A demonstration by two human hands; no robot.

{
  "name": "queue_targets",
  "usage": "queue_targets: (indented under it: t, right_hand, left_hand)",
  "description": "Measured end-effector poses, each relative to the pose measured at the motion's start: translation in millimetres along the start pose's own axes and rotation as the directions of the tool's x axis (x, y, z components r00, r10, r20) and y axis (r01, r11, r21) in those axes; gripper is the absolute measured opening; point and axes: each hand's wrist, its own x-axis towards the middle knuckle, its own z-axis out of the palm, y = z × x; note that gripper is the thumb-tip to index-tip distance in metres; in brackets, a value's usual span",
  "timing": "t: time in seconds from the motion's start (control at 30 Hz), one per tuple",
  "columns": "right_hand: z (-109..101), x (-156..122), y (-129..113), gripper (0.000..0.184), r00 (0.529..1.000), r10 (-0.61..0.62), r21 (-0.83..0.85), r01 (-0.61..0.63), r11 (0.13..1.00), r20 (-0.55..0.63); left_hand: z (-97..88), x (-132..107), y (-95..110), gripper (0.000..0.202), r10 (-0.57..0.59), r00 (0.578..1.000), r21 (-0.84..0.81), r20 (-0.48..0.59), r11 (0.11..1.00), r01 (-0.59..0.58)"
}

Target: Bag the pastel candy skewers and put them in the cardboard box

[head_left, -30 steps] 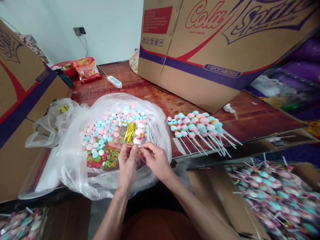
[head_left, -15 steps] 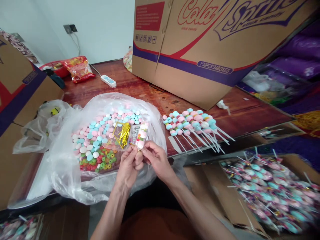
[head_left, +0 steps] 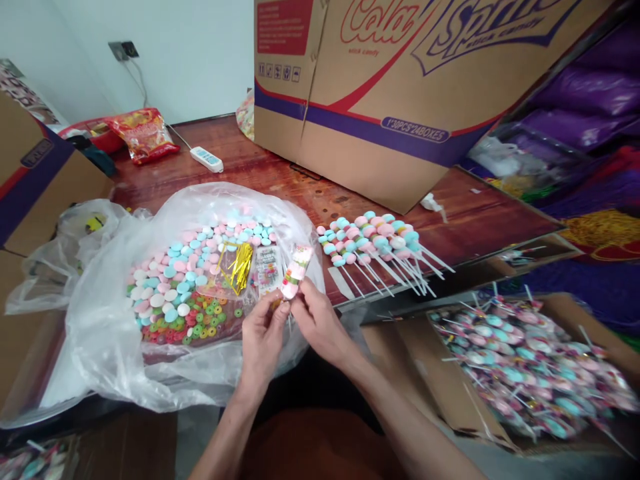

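- Where the two hands meet over the near right rim of the plastic bag [head_left: 100, 320], a wrapped candy skewer [head_left: 296, 272] is held between them. It is tilted, with its top end up and to the right.
- Left hand [head_left: 263, 330]: the grip is pressed together, thumb and fingertips pinching the lower end of the wrapped candy skewer.
- Right hand [head_left: 317, 320]: the grip is likewise closed and pinches the same lower end from the other side. The fingertips of the two hands touch.
- The wrapped candy skewer is raised clear of the worktop [head_left: 480, 220].
- The plastic bag is clear and lies open on the worktop. It holds round pastel candies [head_left: 175, 267] toward the far side and ring candies [head_left: 200, 323] toward the near side.
- A packet of gold twist ties [head_left: 235, 267] lies on the round pastel candies, just left of the wrapped candy skewer.
- A row of bare candy skewers [head_left: 375, 240] lies on the worktop to the right of the plastic bag, sticks pointing to the near right.
- A large cardboard box [head_left: 380, 87] stands on the far side of the worktop, behind the row.
- An open carton [head_left: 525, 367] below the worktop at lower right is full of skewers; detail there is blurred.
- A power strip [head_left: 206, 159] and a red snack bag [head_left: 143, 133] lie at the far left of the worktop, well apart from the hands.
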Motion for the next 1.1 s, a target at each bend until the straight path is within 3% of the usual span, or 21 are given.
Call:
queue_targets:
  t: [0.1, 0.17, 0.23, 0.3, 0.4, 0.53, 0.6, 0.67, 0.8, 0.9, 0.97, 1.03, 1.1]
  right_hand:
    - [0.1, 0.4, -0.1, 0.015, 0.959, 0.239, 0.283, -0.274, 0.919, 0.153]
    - [1.2, -1.8, 1.9, 0.021, 0.941, 0.284, 0.34, -0.333, 0.879, 0.186]
    - [1.5, -5.8, 5.2, 0.02, 0.982, 0.17, 0.242, -0.185, 0.952, 0.079]
    - [-0.1, -9.7, 9.1, 0.017, 0.995, -0.088, 0.019, 0.089, 0.996, -0.057]
    - [-6.0, -12.1, 13.9, 0.026, 0.911, -0.409, -0.304, 0.375, 0.876, -0.055]
    - [-13.5, -7.5, 13.1, 0.022, 0.842, -0.539, -0.443, 0.482, 0.756, -0.003]
    - [-13.4, -4.1, 9.5, 0.021, 0.823, -0.569, -0.451, 0.505, 0.736, -0.006]
    - [-9.9, -2.2, 4.9, 0.021, 0.826, -0.563, -0.466, 0.486, 0.739, -0.032]
    - [-0.3, -5.9, -6.1, 0.022, 0.884, -0.456, -0.424, 0.375, 0.824, -0.105]
    - [-1.9, -10.7, -14.9, 0.019, 0.918, -0.354, -0.276, 0.298, 0.914, -0.18]
    - [-8.7, -12.3, -20.3, 0.018, 0.923, -0.3, -0.222, 0.249, 0.943, -0.239]
    - [-18.2, -13.7, -25.2, 0.019, 0.916, -0.292, -0.23, 0.232, 0.945, -0.274]
    - [-28.2, -17.1, -28.5, 0.02, 0.914, -0.287, -0.22, 0.229, 0.948, -0.285]
  left_hand:
    - [-2.8, 4.0, 0.4, 0.021, -0.141, 0.989, -0.152, 0.035, 0.978, 0.145]
    - [-5.1, 9.1, 1.9, 0.025, -0.312, 0.944, -0.304, 0.104, 0.894, 0.329]
    - [-7.3, 14.3, 4.4, 0.028, -0.444, 0.878, -0.405, 0.18, 0.78, 0.477]
    - [-8.6, 18.1, 7.7, 0.029, -0.518, 0.826, -0.462, 0.221, 0.691, 0.556]
    - [-8.1, 19.7, 13.1, 0.024, -0.595, 0.768, -0.506, 0.235, 0.6, 0.62]
    - [-2.7, 14.9, 17.5, 0.022, -0.653, 0.713, -0.517, 0.257, 0.53, 0.672]
    - [1.8, 12.0, 17.6, 0.024, -0.628, 0.727, -0.541, 0.278, 0.523, 0.659]
    - [6.6, 10.9, 17.5, 0.024, -0.578, 0.773, -0.566, 0.263, 0.556, 0.608]
    - [10.2, 13.1, 23.6, 0.016, -0.531, 0.814, -0.511, 0.236, 0.645, 0.568]
    - [5.7, 13.5, 31.8, 0.034, -0.395, 0.881, -0.384, 0.26, 0.795, 0.469]
    - [2.8, 12.3, 33.9, 0.043, -0.244, 0.94, -0.236, 0.237, 0.925, 0.299]
    - [3.5, 9.4, 31.9, 0.047, -0.167, 0.941, -0.077, 0.294, 0.977, 0.197]
    - [8.8, 4.7, 27.3, 0.037, -0.179, 0.94, 0.038, 0.292, 0.984, 0.176]
